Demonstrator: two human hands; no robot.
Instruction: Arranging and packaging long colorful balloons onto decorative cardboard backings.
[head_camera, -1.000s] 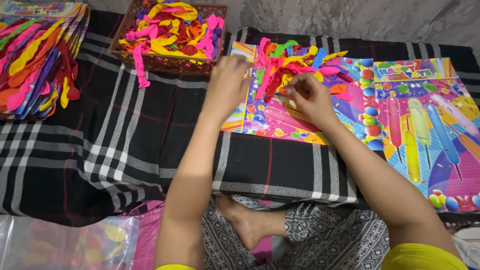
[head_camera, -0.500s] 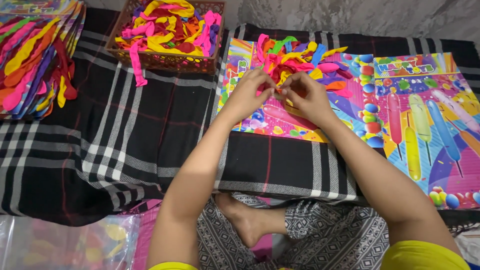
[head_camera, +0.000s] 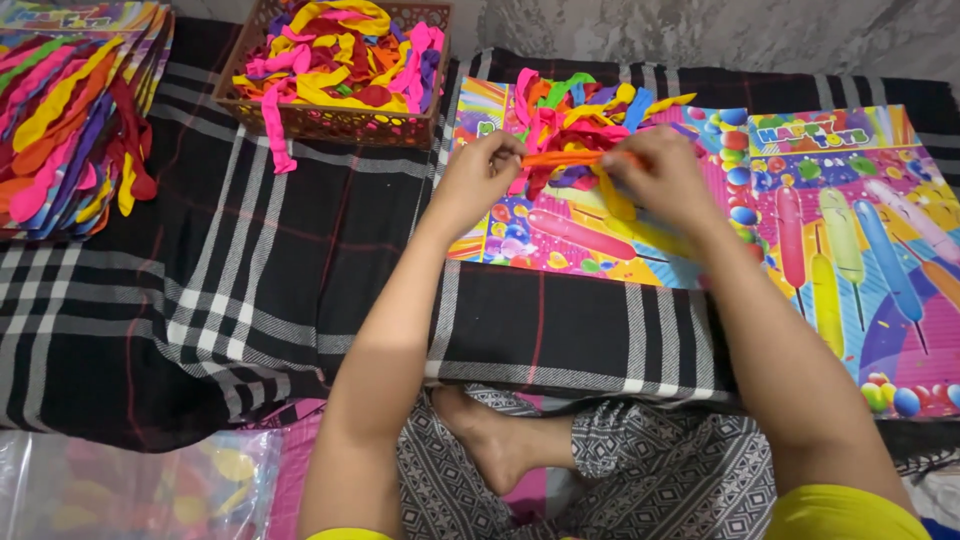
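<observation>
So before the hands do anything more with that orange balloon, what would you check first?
1. Left hand pinches one end of the orange balloon: ok.
2. Right hand pinches the other end: ok.
3. Balloon stretched straight between them: ok.
4. Balloon free of the loose balloon pile: cannot tell.
5. Printed card lies flat beneath: ok.
6. Basket within reach: ok.

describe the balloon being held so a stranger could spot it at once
Find the black plaid cloth, then the colourful printed card under a loose balloon pile. Above it, the long orange uninflated balloon is the only one stretched taut between the left hand and right hand.
</observation>
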